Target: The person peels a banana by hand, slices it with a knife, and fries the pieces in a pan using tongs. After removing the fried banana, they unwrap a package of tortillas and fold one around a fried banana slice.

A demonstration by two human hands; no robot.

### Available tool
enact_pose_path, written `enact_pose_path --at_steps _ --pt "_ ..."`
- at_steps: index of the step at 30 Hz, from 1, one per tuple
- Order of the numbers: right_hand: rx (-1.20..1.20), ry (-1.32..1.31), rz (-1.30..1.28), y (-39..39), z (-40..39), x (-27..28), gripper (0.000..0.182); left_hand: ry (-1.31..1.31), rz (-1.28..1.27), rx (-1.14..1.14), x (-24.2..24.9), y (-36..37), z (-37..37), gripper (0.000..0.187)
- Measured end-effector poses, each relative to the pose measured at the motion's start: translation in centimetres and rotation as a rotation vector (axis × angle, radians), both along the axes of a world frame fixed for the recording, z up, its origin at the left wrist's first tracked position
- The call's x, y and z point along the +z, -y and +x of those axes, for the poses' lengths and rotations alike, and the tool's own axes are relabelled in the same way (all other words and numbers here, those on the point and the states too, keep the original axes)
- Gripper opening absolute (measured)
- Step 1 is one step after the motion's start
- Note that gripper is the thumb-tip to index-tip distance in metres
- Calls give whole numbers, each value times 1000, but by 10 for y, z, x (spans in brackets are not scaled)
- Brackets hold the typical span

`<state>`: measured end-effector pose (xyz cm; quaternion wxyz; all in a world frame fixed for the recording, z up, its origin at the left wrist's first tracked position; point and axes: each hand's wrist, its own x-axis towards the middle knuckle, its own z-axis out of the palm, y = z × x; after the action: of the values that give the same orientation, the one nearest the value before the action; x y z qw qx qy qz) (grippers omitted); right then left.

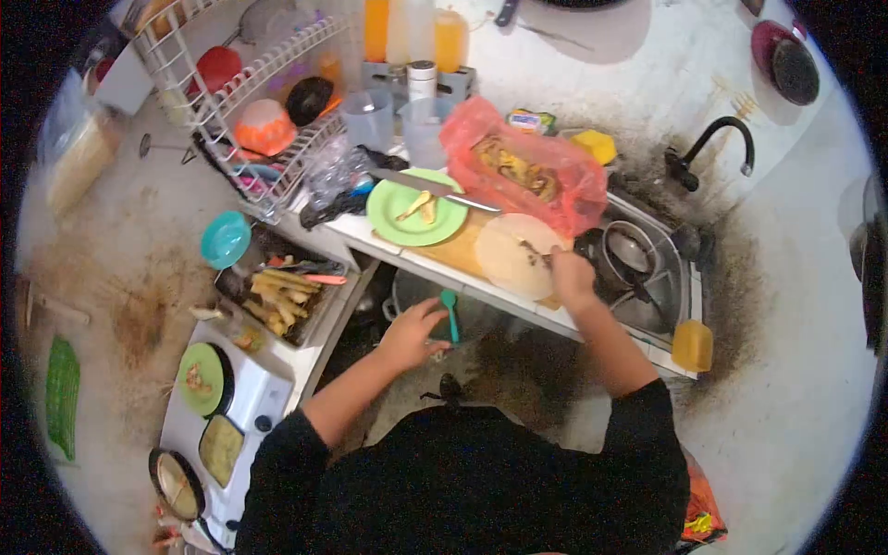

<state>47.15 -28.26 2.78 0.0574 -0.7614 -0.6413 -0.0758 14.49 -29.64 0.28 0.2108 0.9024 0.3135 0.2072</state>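
Note:
A round pale wrapper sheet (pixel 507 242) lies on a wooden board (pixel 453 254) at the counter's front, with a line of small dark brown bits (pixel 535 255) on it. My right hand (pixel 573 277) is over the sheet's right side, fingertips pinched together right at the bits; what they hold is hidden. My left hand (pixel 413 337) is in front of the counter, fingers curved and apart, beside a green spoon (pixel 451 316). Left of the sheet is a green plate (pixel 388 217) with yellow banana pieces (pixel 424 207), and a large knife (pixel 449 191) lies across it.
Behind the board is a red plastic bag (pixel 578 199) with yellow-brown food. The sink (pixel 680 305) holds pans at right. A tray (pixel 324 314) of rolled wrappers stands left, beside a white stove (pixel 254 393). A dish rack (pixel 199 116) stands at the back left.

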Motion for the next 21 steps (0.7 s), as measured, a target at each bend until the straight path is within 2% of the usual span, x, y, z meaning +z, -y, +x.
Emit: enact_pose_path --at_steps 2,4,6,7,9,11,12,13,15,17,19,20,21 --pt "17 35 62 2 5 4 17 8 -189 89 -14 29 -51 51" --pt "-118 -67 -6 -5 -3 25 19 20 -110 247 -24 63 -102 48" --pt "-155 -351 20 -6 -14 50 29 70 -192 393 -57 94 -155 46" --pt "-51 -463 235 -14 -1 34 37 96 -317 491 -65 112 -170 46" --pt "-19 -849 514 -29 1 18 35 151 -565 678 -72 140 -195 45" --pt "24 -1302 714 -30 -18 14 38 205 -613 646 -63 150 -196 45" --pt "58 -1563 782 -21 -44 29 40 230 -637 626 -58 153 -191 44" --pt "90 -1825 845 -14 -64 36 42 211 -549 551 -57 149 -185 44" --pt "230 -1506 904 -16 -80 13 38 421 -578 463 -47 140 -168 42" --pt "127 -1534 700 -6 -116 25 36 589 -600 367 -36 120 -148 46" --pt "94 -1926 431 0 -179 38 37 716 -639 324 4 96 -124 55" --pt "242 -2149 385 -7 -202 31 37 738 -628 344 3 78 -115 63" --pt "299 -2221 298 -12 -224 28 37 811 -617 327 24 64 -105 70"
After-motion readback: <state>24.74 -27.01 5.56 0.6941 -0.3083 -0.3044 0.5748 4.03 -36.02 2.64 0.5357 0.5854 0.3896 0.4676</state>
